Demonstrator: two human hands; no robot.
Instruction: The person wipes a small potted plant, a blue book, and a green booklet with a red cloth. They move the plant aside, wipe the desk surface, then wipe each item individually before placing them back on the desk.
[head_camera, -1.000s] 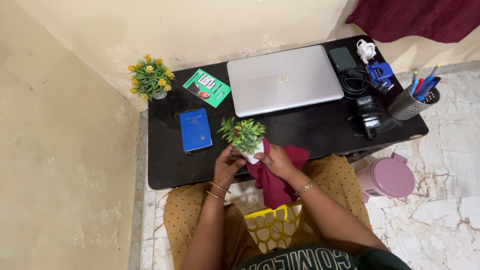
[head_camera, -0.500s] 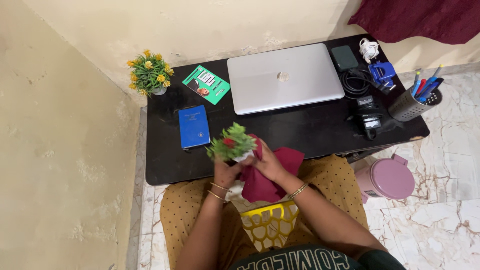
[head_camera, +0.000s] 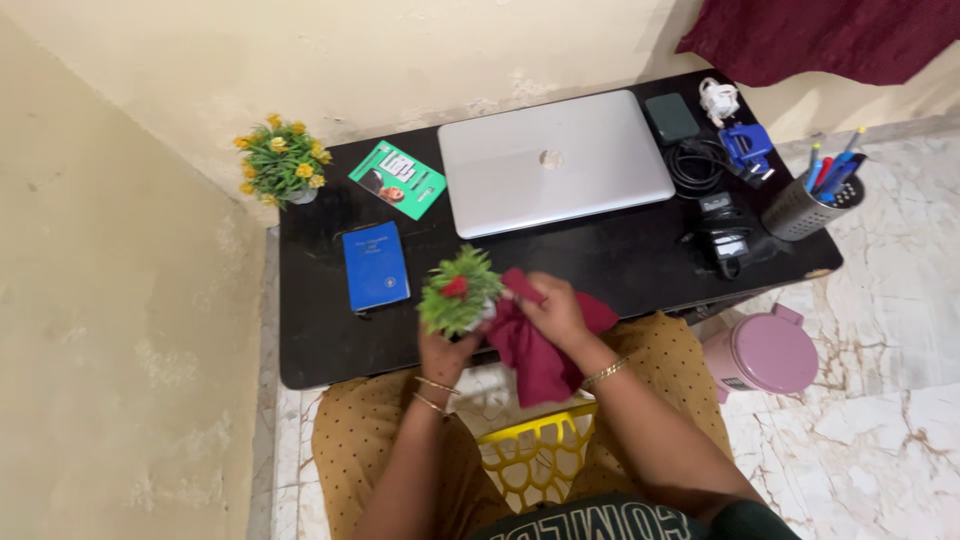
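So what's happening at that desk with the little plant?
A person sits at a black desk and holds a small potted plant in the left hand. The right hand presses a dark red cloth against the pot. Further back on the desk lie a closed laptop, a blue book, a green booklet and another plant with yellow flowers. A pen holder stands at the right end.

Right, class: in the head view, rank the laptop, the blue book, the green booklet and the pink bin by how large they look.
1. Laptop, clearly largest.
2. Pink bin, though partly hidden by the desk.
3. Blue book and green booklet: too alike to rank.
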